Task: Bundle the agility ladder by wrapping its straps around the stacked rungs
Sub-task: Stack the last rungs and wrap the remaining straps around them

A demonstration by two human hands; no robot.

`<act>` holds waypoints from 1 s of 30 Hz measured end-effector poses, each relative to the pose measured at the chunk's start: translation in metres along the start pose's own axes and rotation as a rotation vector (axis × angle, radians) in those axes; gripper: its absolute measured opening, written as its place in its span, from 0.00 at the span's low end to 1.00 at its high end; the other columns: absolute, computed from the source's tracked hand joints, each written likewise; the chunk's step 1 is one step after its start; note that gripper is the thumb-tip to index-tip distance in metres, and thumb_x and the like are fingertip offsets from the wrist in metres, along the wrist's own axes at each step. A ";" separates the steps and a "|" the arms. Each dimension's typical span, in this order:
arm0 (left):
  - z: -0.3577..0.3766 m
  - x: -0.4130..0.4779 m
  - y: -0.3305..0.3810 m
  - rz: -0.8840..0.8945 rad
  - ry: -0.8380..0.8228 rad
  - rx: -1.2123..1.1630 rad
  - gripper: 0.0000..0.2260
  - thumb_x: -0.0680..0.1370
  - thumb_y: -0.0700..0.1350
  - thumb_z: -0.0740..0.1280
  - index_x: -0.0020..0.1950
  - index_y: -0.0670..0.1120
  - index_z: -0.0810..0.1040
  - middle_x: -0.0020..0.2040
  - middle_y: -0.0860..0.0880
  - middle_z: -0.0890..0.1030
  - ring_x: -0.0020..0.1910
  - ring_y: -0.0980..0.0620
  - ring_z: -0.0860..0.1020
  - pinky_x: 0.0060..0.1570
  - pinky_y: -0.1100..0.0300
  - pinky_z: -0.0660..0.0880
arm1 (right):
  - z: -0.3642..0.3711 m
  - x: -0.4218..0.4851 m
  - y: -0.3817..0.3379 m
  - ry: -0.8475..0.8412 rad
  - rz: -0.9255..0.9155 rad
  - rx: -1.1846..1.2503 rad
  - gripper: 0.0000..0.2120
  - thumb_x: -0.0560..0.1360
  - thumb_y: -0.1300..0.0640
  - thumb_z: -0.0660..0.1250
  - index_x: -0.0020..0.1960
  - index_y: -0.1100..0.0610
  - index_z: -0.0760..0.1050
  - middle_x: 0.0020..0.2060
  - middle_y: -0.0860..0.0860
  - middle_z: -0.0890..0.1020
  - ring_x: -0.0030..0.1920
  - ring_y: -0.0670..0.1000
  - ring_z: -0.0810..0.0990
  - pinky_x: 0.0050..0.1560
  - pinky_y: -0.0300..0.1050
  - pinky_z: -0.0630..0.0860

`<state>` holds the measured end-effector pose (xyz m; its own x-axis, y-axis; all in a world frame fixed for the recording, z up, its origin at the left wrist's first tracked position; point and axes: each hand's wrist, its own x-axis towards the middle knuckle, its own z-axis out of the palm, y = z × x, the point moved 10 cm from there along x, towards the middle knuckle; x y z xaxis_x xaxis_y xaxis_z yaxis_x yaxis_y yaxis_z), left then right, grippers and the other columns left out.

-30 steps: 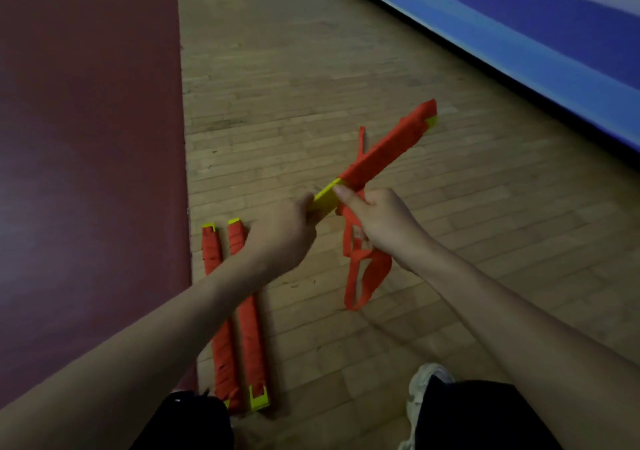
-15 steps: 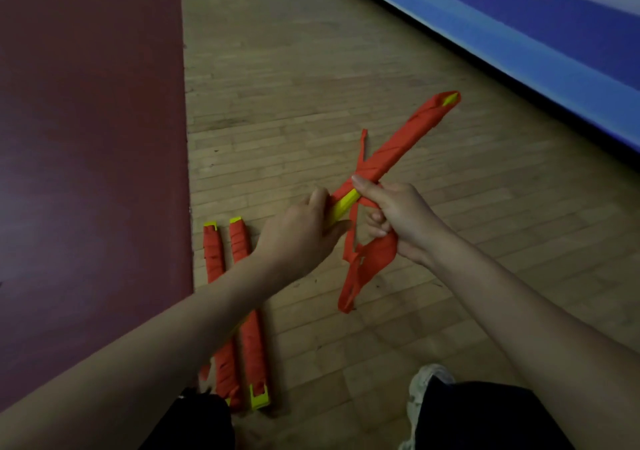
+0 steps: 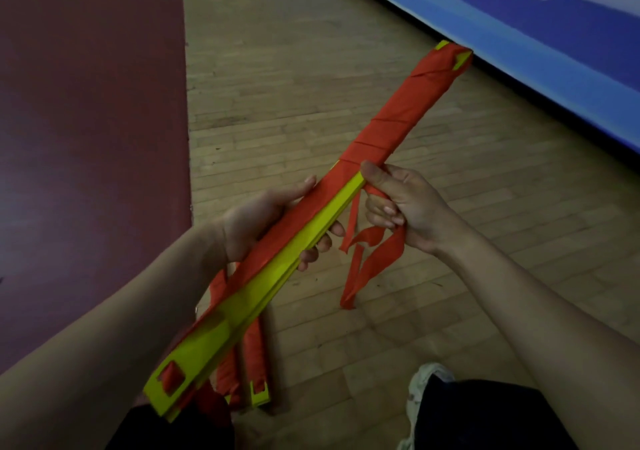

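Observation:
A stack of yellow ladder rungs runs diagonally from lower left to upper right. Its far half is wound in red strap; the near half shows bare yellow with one red strip along its top. My left hand grips the stack from underneath near the middle, fingers curled round it. My right hand presses its thumb on the stack where the winding ends and holds the loose red strap, which hangs down in loops toward the floor.
Two wrapped red bundles with yellow ends lie on the wooden floor under the held stack. A dark red mat covers the left side. A blue banner runs along the upper right. A white shoe sits at lower right.
The stack has been drawn toward me and now fills more of the view, with its near yellow end exposed. My left hand slid to grip it from below. The loose strap hangs shorter.

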<state>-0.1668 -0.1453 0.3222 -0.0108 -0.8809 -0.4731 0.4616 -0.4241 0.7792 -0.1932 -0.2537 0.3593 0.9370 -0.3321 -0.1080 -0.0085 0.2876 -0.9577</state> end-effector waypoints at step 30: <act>-0.044 0.007 0.015 0.162 0.563 0.573 0.20 0.82 0.56 0.57 0.58 0.41 0.78 0.37 0.49 0.71 0.34 0.55 0.67 0.32 0.62 0.65 | -0.010 -0.007 0.003 0.194 -0.142 -0.872 0.20 0.75 0.49 0.69 0.29 0.54 0.69 0.20 0.46 0.71 0.22 0.42 0.70 0.27 0.33 0.65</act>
<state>-0.1205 -0.1490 0.3123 0.5346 -0.7679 -0.3530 -0.1074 -0.4760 0.8729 -0.2036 -0.2598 0.3544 0.8745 -0.4814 0.0589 -0.2333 -0.5241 -0.8191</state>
